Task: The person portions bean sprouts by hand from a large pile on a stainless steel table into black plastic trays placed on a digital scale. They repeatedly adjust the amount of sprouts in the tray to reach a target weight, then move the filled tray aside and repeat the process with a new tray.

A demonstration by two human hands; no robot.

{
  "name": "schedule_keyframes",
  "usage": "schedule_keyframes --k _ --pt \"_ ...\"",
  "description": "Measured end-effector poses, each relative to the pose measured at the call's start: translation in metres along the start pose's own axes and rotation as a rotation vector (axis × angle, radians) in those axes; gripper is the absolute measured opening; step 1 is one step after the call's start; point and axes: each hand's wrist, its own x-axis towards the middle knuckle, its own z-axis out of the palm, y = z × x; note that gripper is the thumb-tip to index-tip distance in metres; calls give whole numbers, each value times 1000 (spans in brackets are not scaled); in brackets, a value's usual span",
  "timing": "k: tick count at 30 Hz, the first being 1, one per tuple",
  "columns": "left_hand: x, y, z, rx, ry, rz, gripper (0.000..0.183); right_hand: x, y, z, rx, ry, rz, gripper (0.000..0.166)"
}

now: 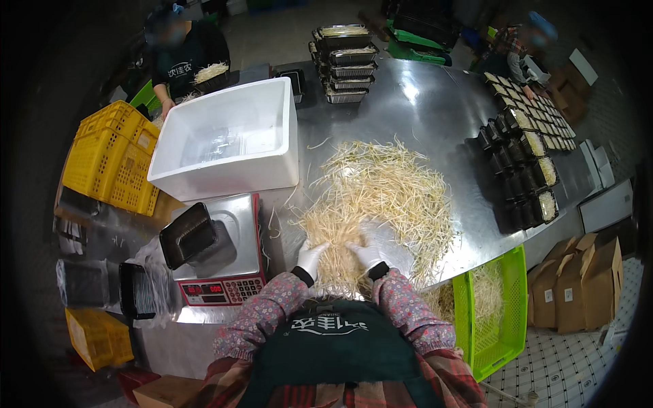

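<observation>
A loose heap of bean sprouts point(408, 188) is spread over the stainless steel table point(433, 112) in front of me. My left hand point(310, 259), in a white glove, presses against the left side of a bunch of sprouts point(340, 257) at the near edge. From the other side my right hand point(368, 256), also gloved, holds the same bunch, so the sprouts lie between both palms. Fingertips are partly hidden among the strands. Left of my hands, an empty black plastic tray point(188, 235) rests tilted on a digital scale point(224, 265) with a lit red display.
A white foam box point(224, 178) and yellow crates point(109, 158) stand at the left. Filled trays are stacked at the back point(349, 64) and right point(533, 153). A green crate point(515, 306) of sprouts sits below the table's right edge. Two co-workers point(196, 56) point(515, 51) stand across the table.
</observation>
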Motion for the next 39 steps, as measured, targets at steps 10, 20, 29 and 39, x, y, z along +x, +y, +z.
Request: schedule_keyframes --k 10,20,29,39 --pt "-75 22 2 -5 -264 -355 47 44 -73 -48 -409 -387 -229 68" --pt "-83 43 -25 1823 -345 718 122 -61 -58 -22 -1323 -492 -452 134" --pt "37 95 28 1841 -230 456 114 37 -83 -17 -1230 -347 -189 118" --pt "-15 127 19 1543 -136 569 38 43 -106 -99 -1020 -78 -186 54"
